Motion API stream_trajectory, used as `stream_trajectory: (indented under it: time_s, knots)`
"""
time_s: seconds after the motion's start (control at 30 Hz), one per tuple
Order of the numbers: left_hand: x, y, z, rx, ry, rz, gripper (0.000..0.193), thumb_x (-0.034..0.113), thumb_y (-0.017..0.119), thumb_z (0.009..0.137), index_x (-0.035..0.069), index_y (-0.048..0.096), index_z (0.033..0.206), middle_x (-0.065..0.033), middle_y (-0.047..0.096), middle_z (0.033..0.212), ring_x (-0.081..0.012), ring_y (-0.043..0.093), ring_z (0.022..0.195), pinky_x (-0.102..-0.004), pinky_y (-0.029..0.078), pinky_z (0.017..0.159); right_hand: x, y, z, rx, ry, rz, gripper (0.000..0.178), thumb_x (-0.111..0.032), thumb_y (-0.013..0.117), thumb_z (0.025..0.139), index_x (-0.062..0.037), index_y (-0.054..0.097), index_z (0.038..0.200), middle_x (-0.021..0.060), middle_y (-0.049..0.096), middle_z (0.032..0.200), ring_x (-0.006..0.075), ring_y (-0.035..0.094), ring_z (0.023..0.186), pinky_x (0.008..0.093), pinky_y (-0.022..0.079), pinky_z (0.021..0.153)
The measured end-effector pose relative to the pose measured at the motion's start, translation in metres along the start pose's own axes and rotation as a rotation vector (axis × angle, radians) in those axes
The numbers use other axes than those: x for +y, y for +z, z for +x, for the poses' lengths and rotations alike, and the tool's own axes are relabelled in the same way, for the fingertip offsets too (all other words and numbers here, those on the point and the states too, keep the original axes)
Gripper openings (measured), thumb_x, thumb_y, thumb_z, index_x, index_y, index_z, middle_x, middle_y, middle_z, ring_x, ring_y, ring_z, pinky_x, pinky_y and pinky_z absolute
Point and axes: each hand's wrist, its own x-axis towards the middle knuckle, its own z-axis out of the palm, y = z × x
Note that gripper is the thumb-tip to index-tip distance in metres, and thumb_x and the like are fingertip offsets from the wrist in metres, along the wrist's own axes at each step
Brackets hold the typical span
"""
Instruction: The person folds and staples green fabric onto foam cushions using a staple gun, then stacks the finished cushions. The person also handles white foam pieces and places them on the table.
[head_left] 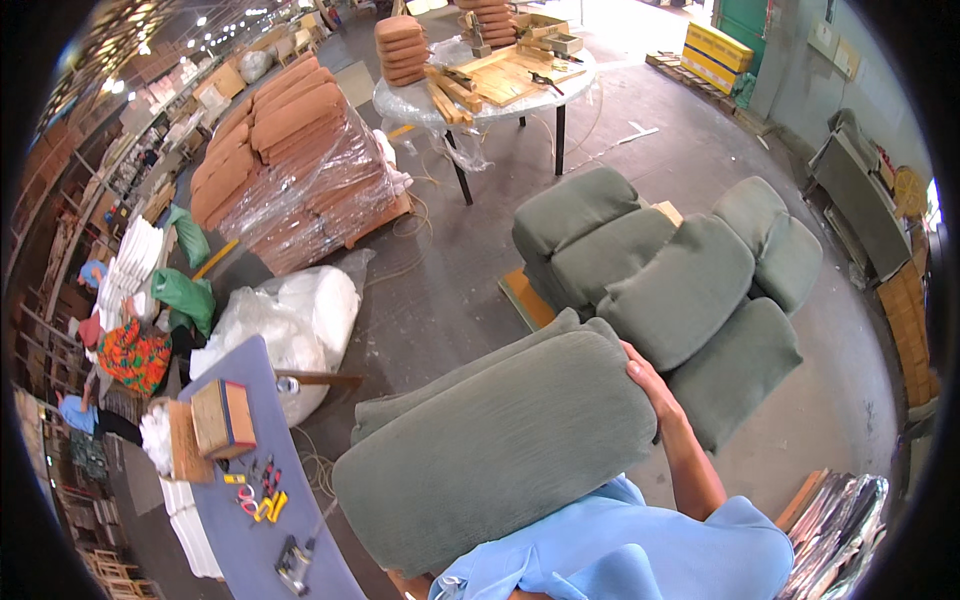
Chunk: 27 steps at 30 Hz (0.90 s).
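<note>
Two grey-green upholstered cushions, a front cushion (pixel 500 440) and a back cushion (pixel 455 378) behind it, are held against my blue shirt. My right hand (pixel 652 385) grips their right end, with its fingers curling over the far side. Under the lower left end, a small patch of skin of my left arm or hand (pixel 408 584) shows; the fingers there are hidden by the front cushion. Just beyond, several matching cushions (pixel 690 290) are heaped on the floor, partly on a wooden board (pixel 525 298).
At left, a blue-grey table (pixel 235 520) bears a box (pixel 222 420), hand tools and a staple gun (pixel 293 565). White plastic-wrapped bundles (pixel 300 310) lie behind it. Farther off are a wrapped stack of rust-coloured cushions (pixel 290 150) and a round table (pixel 400 102). Co-workers are at far left.
</note>
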Motion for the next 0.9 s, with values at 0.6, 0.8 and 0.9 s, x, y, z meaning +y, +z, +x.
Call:
stream_trajectory:
  time_s: [0.6,0.8,0.9]
  knots:
    - [0.151,0.157,0.38,-0.358,-0.027,0.225,0.053,0.048,0.047,0.109,0.005,0.059,0.137,-0.0083,0.065,0.126,-0.0204,0.065,0.108,-0.0381,0.055,0.092,-0.046,0.071,0.331,0.066,0.076,0.001,0.085,-0.062,0.056,0.099,-0.0031,0.038,0.158,0.0156,0.046,0.156,0.0273,0.042,0.145,0.0407,0.032,0.12]
    - [0.176,0.242,0.489,-0.573,-0.101,0.311,0.054,0.049,0.047,0.109,0.006,0.057,0.139,-0.0087,0.065,0.129,-0.0214,0.065,0.11,-0.0392,0.055,0.093,-0.048,0.061,0.371,0.35,0.053,0.081,0.085,-0.061,0.057,0.099,-0.0028,0.039,0.158,0.0152,0.046,0.156,0.0262,0.042,0.144,0.0406,0.034,0.119]
    - [0.181,0.287,0.527,-0.68,-0.134,0.381,0.054,0.049,0.047,0.108,0.006,0.057,0.14,-0.0089,0.065,0.13,-0.0219,0.065,0.112,-0.0397,0.055,0.094,-0.034,0.06,0.375,0.493,0.059,0.118,0.084,-0.06,0.058,0.099,-0.0033,0.037,0.158,0.0144,0.046,0.155,0.0249,0.042,0.144,0.0402,0.034,0.119]
